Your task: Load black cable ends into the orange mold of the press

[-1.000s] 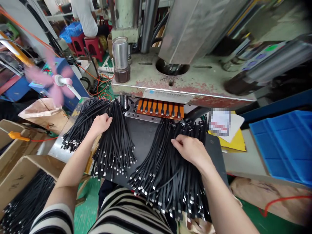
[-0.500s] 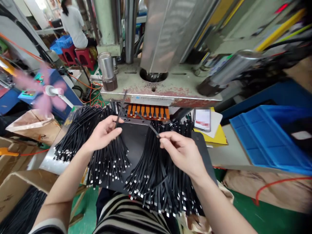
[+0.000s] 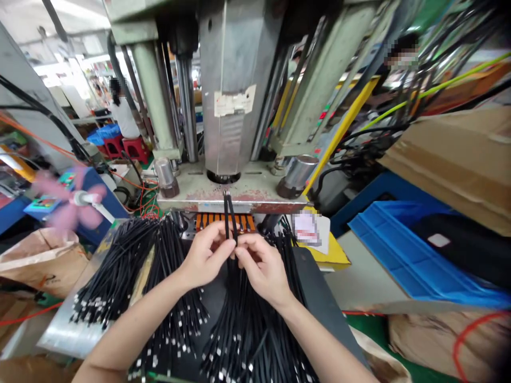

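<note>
Cables (image 3: 227,218) upright, hands (image 3: 205,259) (earlier apart) together

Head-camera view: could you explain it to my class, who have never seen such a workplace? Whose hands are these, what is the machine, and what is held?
There is no robot: a camera on a person's head looks forward and down at their bare left hand and right hand. The fingertips of both pinch two slim black cables, whose metal ends point up. Ahead stands a large machine with thick columns, apparently a press, with an orange holder low inside it. Loose bunches of similar cables lie left and right, partly on a dark board. A pink fan stands further left.
</note>
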The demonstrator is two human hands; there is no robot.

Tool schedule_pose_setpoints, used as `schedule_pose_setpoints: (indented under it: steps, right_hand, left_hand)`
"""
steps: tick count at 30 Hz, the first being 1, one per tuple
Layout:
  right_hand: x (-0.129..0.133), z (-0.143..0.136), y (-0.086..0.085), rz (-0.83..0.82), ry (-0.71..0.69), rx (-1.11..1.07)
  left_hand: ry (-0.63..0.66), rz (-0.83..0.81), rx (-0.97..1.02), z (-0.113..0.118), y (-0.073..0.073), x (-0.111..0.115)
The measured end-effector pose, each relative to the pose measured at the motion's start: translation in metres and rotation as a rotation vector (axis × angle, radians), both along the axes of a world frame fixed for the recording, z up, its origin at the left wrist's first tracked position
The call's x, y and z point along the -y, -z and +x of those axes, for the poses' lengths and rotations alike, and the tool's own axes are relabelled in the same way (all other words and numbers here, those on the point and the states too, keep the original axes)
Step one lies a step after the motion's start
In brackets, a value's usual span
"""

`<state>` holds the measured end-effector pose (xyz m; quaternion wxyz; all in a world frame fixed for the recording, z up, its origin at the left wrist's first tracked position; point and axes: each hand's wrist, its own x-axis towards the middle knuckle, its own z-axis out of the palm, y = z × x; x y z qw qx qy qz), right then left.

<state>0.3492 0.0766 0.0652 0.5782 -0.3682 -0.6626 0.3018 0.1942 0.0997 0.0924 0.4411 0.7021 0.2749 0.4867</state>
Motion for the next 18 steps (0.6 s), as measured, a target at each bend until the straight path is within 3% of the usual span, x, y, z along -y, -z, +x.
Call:
schedule_pose_setpoints:
  steps: [7, 11, 14, 18]
  right_hand:
    - [-0.005, -0.006, 0.006, -0.002, 0.028, 0.030]
    - [-0.002, -0.007, 0.010, -0.056, 0.001, 0.036]
    - [-0.002, -0.007, 0.020, -0.112, -0.075, 0.224]
    - [-0.002, -0.007, 0.042, -0.262, -0.309, 0.614]
  left_hand:
    - [-0.051, 0.043, -0.081, -0.006, 0.002, -0.007]
    - [-0.026, -0.035, -0.063, -0.006, 0.006, -0.006]
    - [-0.077, -0.054, -0.014, -0.010, 0.009, -0.005]
    - [-0.322, -0.083, -0.008, -0.034, 0.023, -0.014]
